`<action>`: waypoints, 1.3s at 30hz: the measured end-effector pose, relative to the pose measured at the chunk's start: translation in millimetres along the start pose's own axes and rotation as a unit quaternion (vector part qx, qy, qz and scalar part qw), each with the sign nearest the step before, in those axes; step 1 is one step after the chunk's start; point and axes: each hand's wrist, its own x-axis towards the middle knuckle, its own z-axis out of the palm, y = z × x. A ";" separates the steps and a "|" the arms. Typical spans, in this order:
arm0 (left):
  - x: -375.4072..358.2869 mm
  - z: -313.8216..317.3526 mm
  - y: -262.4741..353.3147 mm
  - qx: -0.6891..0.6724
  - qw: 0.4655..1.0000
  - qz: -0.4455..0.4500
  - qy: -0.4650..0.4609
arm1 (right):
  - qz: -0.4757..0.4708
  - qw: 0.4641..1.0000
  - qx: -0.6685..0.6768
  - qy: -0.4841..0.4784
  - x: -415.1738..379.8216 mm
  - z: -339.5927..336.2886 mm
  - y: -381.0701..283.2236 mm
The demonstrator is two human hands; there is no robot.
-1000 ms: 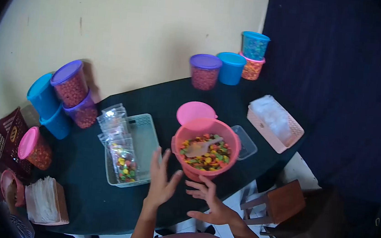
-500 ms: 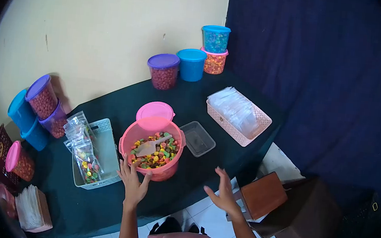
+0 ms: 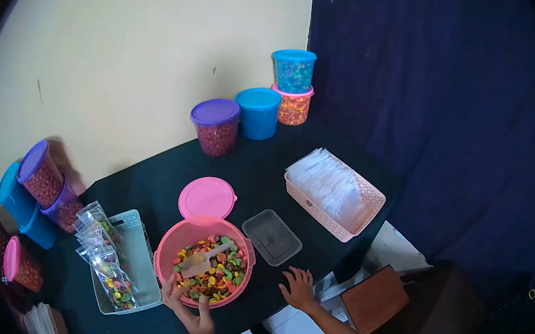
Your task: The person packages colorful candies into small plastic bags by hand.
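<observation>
A pink tub [image 3: 163, 242] of colourful round candies [image 3: 231, 273] stands near the front of the dark table, with a clear scoop [image 3: 196, 267] lying on the candies. My left hand [image 3: 188, 309] is at the tub's lower left rim, fingers apart, holding nothing. Fingers spread, my right hand [image 3: 297, 289] rests at the table's front edge, right of the tub and just below an empty clear tray [image 3: 272, 237]. Behind the tub lies its pink lid [image 3: 208, 198]. Left of it, a pale basket [image 3: 145, 265] has filled candy bags [image 3: 116, 281] along its left side.
A pink basket [image 3: 370, 209] holds clear bags [image 3: 330, 183] at the right. Lidded tubs [image 3: 217, 130] stand along the wall, with several more at the far left [image 3: 42, 177]. A brown stool-like object [image 3: 374, 299] and a dark covered box [image 3: 440, 312] are at the lower right.
The view has tilted, so the table items appear lower. My right hand has come down to the table edge with its palm lower; my left hand stays by the tub's rim.
</observation>
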 end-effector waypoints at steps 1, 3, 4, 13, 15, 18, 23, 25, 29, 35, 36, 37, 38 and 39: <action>0.6 5.0 7.4 -0.090 0.995 0.032 -0.003 | 0.000 1.000 -0.001 0.004 1.8 -3.5 -1.8; -0.6 19.1 18.8 -0.252 0.958 0.105 -0.084 | 0.002 1.000 0.005 0.011 -0.9 -2.2 -1.4; -0.5 28.1 24.6 -0.320 0.922 0.147 -0.162 | -0.001 1.000 0.011 0.025 0.5 -1.4 -0.2; -44.2 150.7 -9.7 -0.239 0.907 0.033 -0.345 | 0.060 0.945 0.261 -0.190 16.0 -93.7 20.9; -56.7 159.2 -23.8 -0.232 0.911 -0.036 -0.338 | 0.126 0.924 0.249 -0.263 40.8 -147.1 22.6; -58.4 165.9 -24.8 -0.040 0.886 0.014 -0.461 | -0.002 0.973 0.195 0.120 68.1 -186.2 36.5; -42.1 176.9 8.4 0.222 0.763 0.151 -0.588 | 0.016 0.970 0.156 0.183 116.0 -202.8 103.6; -18.0 190.6 29.1 -0.061 0.738 0.047 -0.670 | 0.062 0.983 0.065 0.160 123.9 -184.7 137.8; 18.7 226.5 97.4 -0.227 0.780 0.069 -0.578 | 0.084 0.990 -0.039 0.109 106.2 -114.5 207.8; 20.9 326.8 129.4 -0.245 0.841 0.161 -0.455 | 0.086 0.994 -0.059 -0.026 105.2 -119.0 212.3; 16.7 343.9 124.6 -0.241 0.847 0.163 -0.444 | 0.108 0.980 -0.084 -0.143 108.2 -125.8 209.3; 12.8 359.2 118.9 -0.237 0.854 0.165 -0.433 | 0.091 0.971 -0.134 -0.175 110.5 -133.8 203.3; 7.2 373.0 110.7 -0.237 0.854 0.165 -0.433 | 0.091 0.971 -0.134 -0.175 111.5 -134.5 202.4; 5.2 380.9 108.3 -0.191 0.866 0.144 -0.440 | 0.100 0.969 -0.128 -0.186 113.0 -135.0 202.2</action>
